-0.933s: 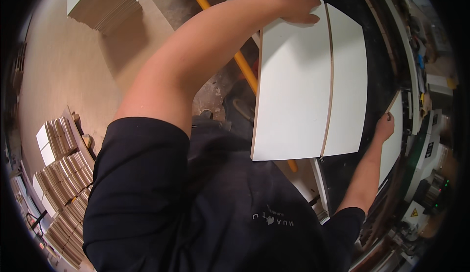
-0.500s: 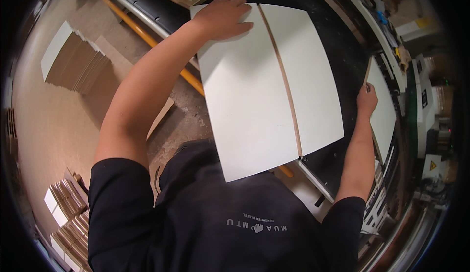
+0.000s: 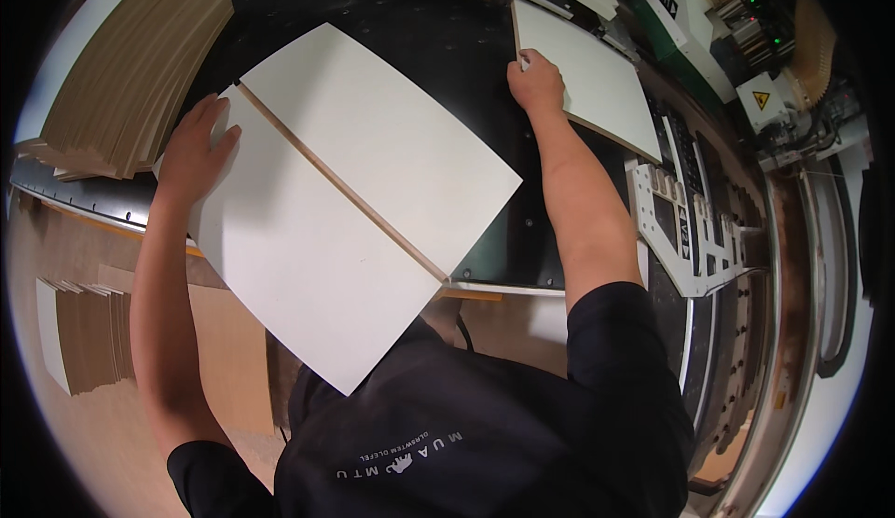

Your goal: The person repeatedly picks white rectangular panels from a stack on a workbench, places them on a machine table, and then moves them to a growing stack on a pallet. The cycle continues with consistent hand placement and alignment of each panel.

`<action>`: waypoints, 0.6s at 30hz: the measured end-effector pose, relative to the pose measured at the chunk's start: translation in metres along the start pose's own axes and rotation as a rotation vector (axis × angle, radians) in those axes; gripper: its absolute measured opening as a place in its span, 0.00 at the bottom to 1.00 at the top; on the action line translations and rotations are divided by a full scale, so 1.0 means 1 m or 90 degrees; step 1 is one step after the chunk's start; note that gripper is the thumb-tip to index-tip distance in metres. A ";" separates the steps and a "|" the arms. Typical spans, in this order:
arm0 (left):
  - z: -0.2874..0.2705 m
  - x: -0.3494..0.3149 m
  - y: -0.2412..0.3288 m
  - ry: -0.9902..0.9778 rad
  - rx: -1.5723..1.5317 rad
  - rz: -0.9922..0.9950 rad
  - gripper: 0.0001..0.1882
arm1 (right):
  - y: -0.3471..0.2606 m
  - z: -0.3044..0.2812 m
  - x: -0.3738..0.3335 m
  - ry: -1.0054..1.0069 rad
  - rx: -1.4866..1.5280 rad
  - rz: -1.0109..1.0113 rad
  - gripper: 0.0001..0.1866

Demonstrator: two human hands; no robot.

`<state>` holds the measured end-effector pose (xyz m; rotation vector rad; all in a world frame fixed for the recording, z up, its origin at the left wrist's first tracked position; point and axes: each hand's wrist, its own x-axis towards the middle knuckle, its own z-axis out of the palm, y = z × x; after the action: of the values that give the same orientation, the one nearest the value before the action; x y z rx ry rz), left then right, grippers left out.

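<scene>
A large white board [image 3: 308, 238] lies slanted over the black machine table, one corner hanging past the front edge near my body. A narrow brown strip [image 3: 345, 187] crosses its white face; whether this is a groove or the edge of a second board, I cannot tell. At the board's left corner my left hand [image 3: 198, 150] rests on top, fingers extended and thumb apart. Farther right, my right hand [image 3: 538, 82] has its fingers curled around the left edge of another white board [image 3: 597, 70], which lies beside the machine.
A tall stack of boards [image 3: 130, 80] stands on the table's left end. Below it, a smaller board stack [image 3: 89, 336] sits lower down. Machine parts [image 3: 792, 98] with a yellow warning sign are at the far right. A white slotted bracket [image 3: 685, 229] lies right of my right forearm.
My view has swung to the right. The large board now lies more slanted under my left hand. My right hand still grips the other board, whose white face shows more.
</scene>
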<state>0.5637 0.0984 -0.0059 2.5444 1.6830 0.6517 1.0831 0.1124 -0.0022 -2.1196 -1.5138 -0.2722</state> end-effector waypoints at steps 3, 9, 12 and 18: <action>0.000 -0.001 0.000 -0.003 0.002 -0.004 0.26 | -0.002 -0.003 0.000 -0.012 -0.010 0.013 0.23; -0.004 -0.001 0.002 -0.005 -0.008 -0.002 0.26 | -0.002 -0.005 -0.003 -0.017 0.014 -0.001 0.22; -0.006 0.000 0.004 0.001 0.008 0.001 0.27 | 0.004 -0.002 0.000 -0.021 0.040 -0.030 0.22; -0.001 -0.003 0.003 -0.002 0.023 0.023 0.29 | -0.016 -0.035 -0.059 -0.011 0.409 0.065 0.24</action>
<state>0.5650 0.0941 -0.0048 2.6046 1.6659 0.6257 1.0516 0.0503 0.0057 -1.6704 -1.2717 0.2444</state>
